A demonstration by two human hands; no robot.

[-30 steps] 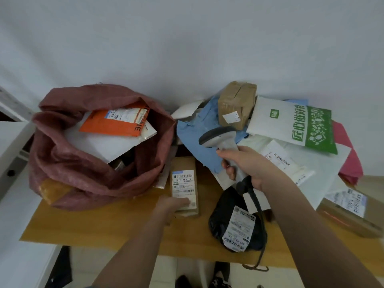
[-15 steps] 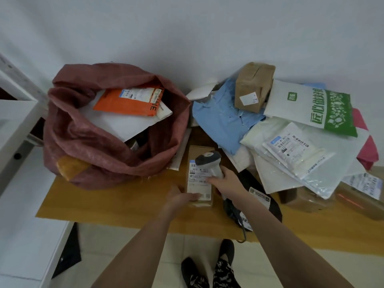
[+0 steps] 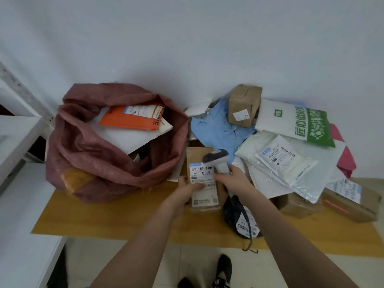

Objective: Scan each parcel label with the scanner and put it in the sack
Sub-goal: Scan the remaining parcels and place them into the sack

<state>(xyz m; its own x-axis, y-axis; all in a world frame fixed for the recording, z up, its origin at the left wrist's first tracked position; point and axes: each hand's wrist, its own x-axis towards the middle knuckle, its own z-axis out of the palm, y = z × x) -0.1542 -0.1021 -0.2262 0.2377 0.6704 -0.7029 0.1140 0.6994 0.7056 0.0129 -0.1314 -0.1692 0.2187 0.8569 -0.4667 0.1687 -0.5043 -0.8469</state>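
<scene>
Left hand point(image 3: 188, 191): grips the box's near left edge, thumb across its label.
Right hand point(image 3: 232, 180): wrapped round the scanner point(image 3: 218, 161) handle, head tipped onto the label point(image 3: 202, 183).
Box point(image 3: 202, 179): flat on the table point(image 3: 124, 217), just beside the sack point(image 3: 104, 163).
Handling: likely stiff, light cardboard; best taken by the long edges.
Sack: mouth open, mailers inside.
</scene>
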